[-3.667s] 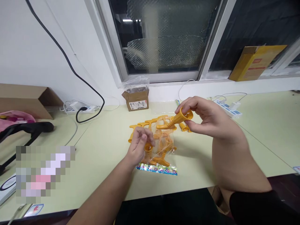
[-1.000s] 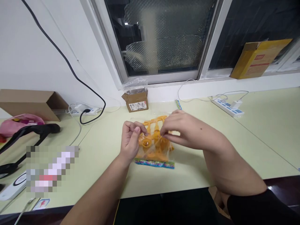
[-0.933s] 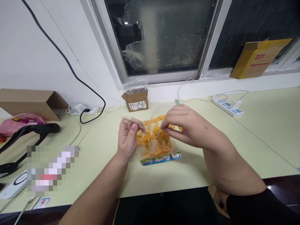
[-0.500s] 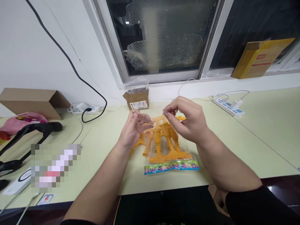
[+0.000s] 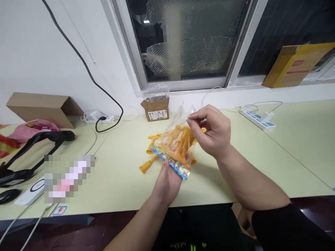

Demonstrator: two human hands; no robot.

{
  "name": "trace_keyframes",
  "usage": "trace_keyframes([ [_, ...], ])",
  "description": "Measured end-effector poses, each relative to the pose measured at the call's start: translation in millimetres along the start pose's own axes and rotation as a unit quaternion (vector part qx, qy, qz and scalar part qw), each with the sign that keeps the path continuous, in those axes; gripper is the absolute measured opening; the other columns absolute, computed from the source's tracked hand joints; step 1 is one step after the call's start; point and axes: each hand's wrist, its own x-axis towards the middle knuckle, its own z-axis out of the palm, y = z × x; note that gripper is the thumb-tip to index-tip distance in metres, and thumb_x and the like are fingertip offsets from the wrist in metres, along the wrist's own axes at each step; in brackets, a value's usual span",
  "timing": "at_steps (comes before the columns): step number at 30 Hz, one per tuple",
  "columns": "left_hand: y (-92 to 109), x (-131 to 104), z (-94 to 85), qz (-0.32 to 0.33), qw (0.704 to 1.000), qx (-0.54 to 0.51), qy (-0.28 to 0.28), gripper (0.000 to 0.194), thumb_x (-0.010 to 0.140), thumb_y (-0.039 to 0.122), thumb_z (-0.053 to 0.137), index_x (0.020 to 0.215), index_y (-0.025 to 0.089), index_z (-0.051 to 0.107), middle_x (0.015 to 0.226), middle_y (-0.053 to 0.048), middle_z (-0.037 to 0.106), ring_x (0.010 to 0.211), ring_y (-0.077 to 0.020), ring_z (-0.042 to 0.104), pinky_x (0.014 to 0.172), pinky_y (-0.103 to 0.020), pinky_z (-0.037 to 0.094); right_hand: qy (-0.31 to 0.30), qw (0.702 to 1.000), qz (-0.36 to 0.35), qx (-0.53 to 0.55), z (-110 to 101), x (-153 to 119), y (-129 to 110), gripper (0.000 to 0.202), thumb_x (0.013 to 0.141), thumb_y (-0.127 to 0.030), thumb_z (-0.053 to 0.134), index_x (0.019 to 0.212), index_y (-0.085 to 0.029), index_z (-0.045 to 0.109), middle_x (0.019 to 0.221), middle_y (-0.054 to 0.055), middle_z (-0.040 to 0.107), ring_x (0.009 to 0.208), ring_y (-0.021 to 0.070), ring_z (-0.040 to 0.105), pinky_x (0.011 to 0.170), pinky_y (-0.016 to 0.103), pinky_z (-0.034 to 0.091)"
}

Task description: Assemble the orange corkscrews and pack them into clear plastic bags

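A clear plastic bag (image 5: 174, 137) with a colourful printed strip along one edge holds several orange plastic pieces. It is tilted and raised off the table, its strip toward me. My left hand (image 5: 167, 183) grips the bag from below at the strip, thumb on top, other fingers hidden underneath. With thumb and forefinger pinched, my right hand (image 5: 211, 130) holds the bag's upper right edge. Loose on the table to the left lie an orange piece with a flared end (image 5: 148, 165) and another orange piece (image 5: 152, 143); part of more orange pieces shows behind the bag.
A small open cardboard box (image 5: 158, 111) stands by the wall. Power strips lie left (image 5: 101, 119) and right (image 5: 258, 119). On the left are a larger carton (image 5: 39, 106), a black frame-like object (image 5: 36, 153), a pink bag (image 5: 34, 130) and a black mouse (image 5: 9, 196).
My left hand has moved down and taken hold of the bag's printed edge. The bag has been lifted and tilted, uncovering loose orange pieces. My right hand stays pinched near its top.
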Motion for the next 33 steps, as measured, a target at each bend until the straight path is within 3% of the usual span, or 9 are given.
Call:
trace_keyframes([
  [4,22,25,6.0,-0.004,0.999,-0.028,0.044,0.043,0.102,0.046,0.056,0.143,0.031,0.055,0.145,-0.007,0.064,0.138,-0.0296,0.058,0.111,-0.049,0.052,-0.058,0.995,-0.033,0.076,-5,0,-7,0.006,0.094,-0.03,0.066,0.098,-0.025,0.067,0.094,0.007,0.063,0.084,0.0206,0.062,0.062,0.034,0.058],
  [7,42,41,3.6,-0.022,0.998,-0.036,0.046,0.039,0.102,0.047,0.057,0.137,0.03,0.06,0.132,-0.005,0.072,0.124,-0.0262,0.068,0.105,-0.045,0.056,0.044,0.993,-0.027,0.11,-18,3,0,0.012,0.091,-0.034,0.069,0.098,-0.027,0.063,0.11,0.009,0.059,0.093,0.0219,0.062,0.064,0.034,0.057],
  [10,62,56,2.8,-0.031,0.996,-0.044,0.065,0.031,0.102,0.049,0.057,0.12,0.026,0.067,0.112,-0.004,0.077,0.103,-0.023,0.076,0.096,-0.043,0.061,0.124,0.987,0.059,0.08,-27,-5,23,0.013,0.093,-0.036,0.065,0.093,-0.026,0.056,0.099,0.006,0.057,0.085,0.0196,0.058,0.063,0.032,0.052],
  [11,68,62,3.5,-0.03,0.996,-0.044,0.071,0.03,0.101,0.049,0.057,0.117,0.025,0.067,0.106,-0.003,0.077,0.097,-0.0224,0.076,0.093,-0.043,0.062,0.081,0.989,0.109,0.061,-27,-11,31,0.013,0.094,-0.035,0.062,0.091,-0.025,0.055,0.09,0.004,0.056,0.077,0.0177,0.056,0.063,0.031,0.049],
  [13,78,74,6.4,-0.033,0.996,-0.038,0.077,0.029,0.1,0.049,0.059,0.112,0.023,0.068,0.098,-0.004,0.077,0.089,-0.0222,0.077,0.087,-0.043,0.063,-0.122,0.97,0.211,-0.014,-20,-32,47,0.014,0.092,-0.036,0.063,0.09,-0.022,0.059,0.081,0.001,0.058,0.071,0.0161,0.054,0.065,0.031,0.046],
  [16,83,91,11.9,-0.044,0.995,-0.03,0.083,0.029,0.1,0.049,0.06,0.108,0.022,0.067,0.091,-0.003,0.075,0.079,-0.0197,0.076,0.08,-0.038,0.064,-0.352,0.888,0.273,-0.118,2,-72,59,0.027,0.091,-0.041,0.064,0.107,-0.02,0.064,0.1,0.006,0.066,0.081,0.0181,0.061,0.075,0.033,0.047],
  [21,75,102,8.8,-0.045,0.994,-0.038,0.088,0.028,0.099,0.047,0.061,0.11,0.022,0.065,0.089,-0.002,0.074,0.075,-0.0168,0.075,0.077,-0.033,0.063,-0.405,0.819,0.323,-0.246,21,-111,58,0.035,0.088,-0.037,0.064,0.118,-0.018,0.062,0.108,0.012,0.068,0.087,0.0238,0.065,0.073,0.032,0.044],
  [28,71,88,-14.5,-0.08,0.994,-0.034,0.065,0.029,0.095,0.049,0.065,0.11,0.024,0.061,0.093,-0.003,0.076,0.08,-0.0241,0.078,0.076,-0.044,0.065,-0.225,0.859,0.437,-0.142,-46,-95,84,0.02,0.079,-0.029,0.066,0.098,-0.024,0.061,0.069,-0.001,0.063,0.065,0.022,0.066,0.065,0.035,0.051],
  [33,81,88,-21.8,-0.117,0.993,-0.017,0.027,0.034,0.096,0.051,0.062,0.114,0.023,0.061,0.101,-0.009,0.076,0.09,-0.0322,0.078,0.08,-0.058,0.063,-0.004,0.907,0.421,0.001,-106,-67,80,0.026,0.075,-0.03,0.074,0.097,-0.025,0.06,0.081,0.002,0.066,0.072,0.0214,0.069,0.075,0.04,0.058],
])
